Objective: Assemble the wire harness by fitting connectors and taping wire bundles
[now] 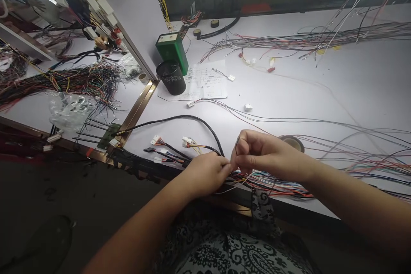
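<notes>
At the table's front edge my left hand (208, 173) is closed around a wire harness; its branches (173, 153), ending in white and black connectors, stick out to the left of the hand. My right hand (266, 154) touches the left hand's fingertips, with its fingers curled in a pinch. A small dark bit shows at its fingertips, too small to name. The loose coloured wires (266, 184) of the harness run rightward beneath my right hand. Partly hidden behind that hand lies a roll of tape (293, 142). A black sleeved cable (180, 117) arches behind the connectors.
A green box (175, 51) and a black mesh cup (171, 78) stand on a printed sheet (212, 83). Long wires (289, 42) lie along the back. A white connector (248, 107) sits mid-table. At left are a pin fixture (107, 137) and a wire pile (70, 83).
</notes>
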A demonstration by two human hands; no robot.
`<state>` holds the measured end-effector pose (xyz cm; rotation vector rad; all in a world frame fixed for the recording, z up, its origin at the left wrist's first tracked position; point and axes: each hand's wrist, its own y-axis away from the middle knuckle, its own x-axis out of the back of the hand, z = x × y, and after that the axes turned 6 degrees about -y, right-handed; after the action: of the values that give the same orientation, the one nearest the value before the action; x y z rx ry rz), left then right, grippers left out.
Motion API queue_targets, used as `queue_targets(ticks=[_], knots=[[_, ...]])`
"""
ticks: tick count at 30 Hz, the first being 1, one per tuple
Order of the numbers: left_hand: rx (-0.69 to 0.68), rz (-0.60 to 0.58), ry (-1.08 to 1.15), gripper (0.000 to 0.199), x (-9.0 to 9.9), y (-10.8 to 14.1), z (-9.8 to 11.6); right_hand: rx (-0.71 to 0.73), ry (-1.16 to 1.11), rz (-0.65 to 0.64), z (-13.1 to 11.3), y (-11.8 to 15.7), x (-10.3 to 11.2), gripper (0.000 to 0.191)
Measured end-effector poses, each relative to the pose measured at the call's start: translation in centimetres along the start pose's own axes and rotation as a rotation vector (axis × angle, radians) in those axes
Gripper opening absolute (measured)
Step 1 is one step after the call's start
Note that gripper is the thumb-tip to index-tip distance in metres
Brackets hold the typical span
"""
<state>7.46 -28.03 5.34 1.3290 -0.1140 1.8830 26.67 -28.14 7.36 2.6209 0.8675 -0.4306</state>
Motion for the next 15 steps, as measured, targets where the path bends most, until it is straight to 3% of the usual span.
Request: queue_targets(ticks=[4, 7, 11, 15], knots=[[0.049, 0.095, -0.091, 0.032, -1.0, -0.2, 0.1, 0.028, 0.199, 0.019, -0.2, 0.1, 0.6, 0.013], [0.04, 0.102, -0.093, 0.038, -1.6, 0.0, 0.1, 0.109, 0.68, 0.069, -0.1, -0.2, 1.2, 0.012], [0.102, 0.109, -0.067, 0.043, -1.9, 0.6, 0.1, 0.042, 1.186, -0.1, 0.7, -0.4, 1.1, 0.023], [0.155, 0.166, -0.002, 0.058, -2.7, 1.3, 0.1, -0.035, 1.285, -0.177, 1.8, -0.3, 1.0, 0.022]])
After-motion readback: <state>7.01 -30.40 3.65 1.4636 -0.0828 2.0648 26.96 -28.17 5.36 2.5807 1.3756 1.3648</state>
